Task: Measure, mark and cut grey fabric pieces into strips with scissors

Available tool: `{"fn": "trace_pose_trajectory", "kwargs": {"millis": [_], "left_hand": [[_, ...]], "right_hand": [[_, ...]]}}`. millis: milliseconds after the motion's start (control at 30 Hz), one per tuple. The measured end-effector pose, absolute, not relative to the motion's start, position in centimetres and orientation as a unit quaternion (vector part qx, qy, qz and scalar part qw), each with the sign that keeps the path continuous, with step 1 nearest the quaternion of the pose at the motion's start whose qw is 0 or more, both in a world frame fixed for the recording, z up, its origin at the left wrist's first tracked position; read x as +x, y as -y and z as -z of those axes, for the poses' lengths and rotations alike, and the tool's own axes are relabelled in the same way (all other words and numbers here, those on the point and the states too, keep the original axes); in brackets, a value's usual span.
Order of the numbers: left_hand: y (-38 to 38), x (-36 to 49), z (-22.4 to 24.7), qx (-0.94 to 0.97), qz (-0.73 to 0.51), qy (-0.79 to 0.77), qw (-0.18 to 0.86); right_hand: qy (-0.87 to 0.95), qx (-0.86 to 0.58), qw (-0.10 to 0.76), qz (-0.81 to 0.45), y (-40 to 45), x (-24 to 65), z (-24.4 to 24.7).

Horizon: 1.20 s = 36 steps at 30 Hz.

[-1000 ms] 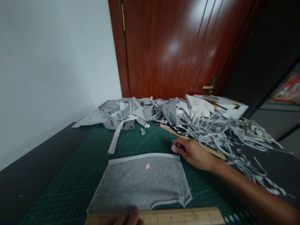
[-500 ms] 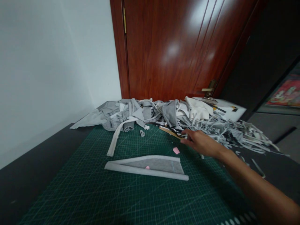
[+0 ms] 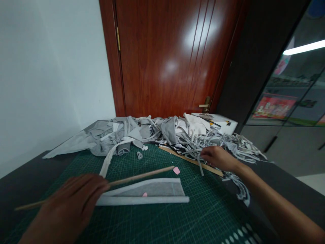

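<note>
A long thin wooden stick [image 3: 142,176] slants across the green cutting mat [image 3: 162,223], with my left hand [image 3: 71,200], slightly blurred, closed over it. Partly behind that hand lies a folded grey fabric piece [image 3: 162,188] with pale edges and a small pink chip [image 3: 144,195] on it. My right hand [image 3: 217,157] is at the scrap pile, its fingers curled together. A grey fabric strip [image 3: 200,166] hangs from its fingertips. A second flat wooden strip [image 3: 188,158] runs beneath that hand, and a pink piece [image 3: 176,170] lies near the stick's tip.
Grey and white fabric pieces [image 3: 116,132] are heaped along the back. Cut strips [image 3: 228,142] spread at the right, with more scraps [image 3: 241,189] closer to me. A white box [image 3: 225,125] sits behind them. Beyond are a wooden door [image 3: 162,61] and a glass-fronted cabinet [image 3: 299,78].
My left hand has come into view with the wooden stick. My right hand's fingers have curled in at the scraps, and a fabric strip now hangs there. The view has turned right.
</note>
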<state>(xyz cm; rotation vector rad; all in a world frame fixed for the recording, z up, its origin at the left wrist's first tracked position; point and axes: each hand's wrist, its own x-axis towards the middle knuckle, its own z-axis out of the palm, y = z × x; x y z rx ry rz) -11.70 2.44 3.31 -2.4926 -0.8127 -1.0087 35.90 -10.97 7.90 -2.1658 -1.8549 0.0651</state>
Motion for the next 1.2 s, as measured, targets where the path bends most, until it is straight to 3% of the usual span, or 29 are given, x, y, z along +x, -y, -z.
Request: {"fn": "trace_pose_trajectory", "kwargs": {"millis": [200,533,667,767,833,1200], "left_hand": [[-7.2,-7.9,-7.0,-0.895,0.282,0.291,0.183],[-9.1,-0.8,-3.8,-0.935,0.223,0.237,0.140],[-6.9,-1.3,-3.9,-0.945,0.226,0.234,0.006],[-4.4,-1.7,-5.0,-0.969,0.066,0.157,-0.178],[-3.5,-1.5,-5.6,-0.964,0.003,0.128,-0.234],[-3.6,-0.2,-6.2,-0.956,-0.068,0.156,-0.237]], "right_hand": [[0.672,-0.732,0.110,0.007,4.8,32.5,-6.9],[0.678,-0.734,0.033,0.021,-0.8,32.9,-6.2],[0.697,-0.715,0.052,0.027,0.0,32.6,-6.4],[0.721,-0.690,0.059,0.009,0.9,32.1,-6.3],[0.724,-0.687,0.052,0.000,1.1,32.1,-6.3],[0.661,-0.750,-0.004,0.016,-0.6,34.5,-5.1]]}}
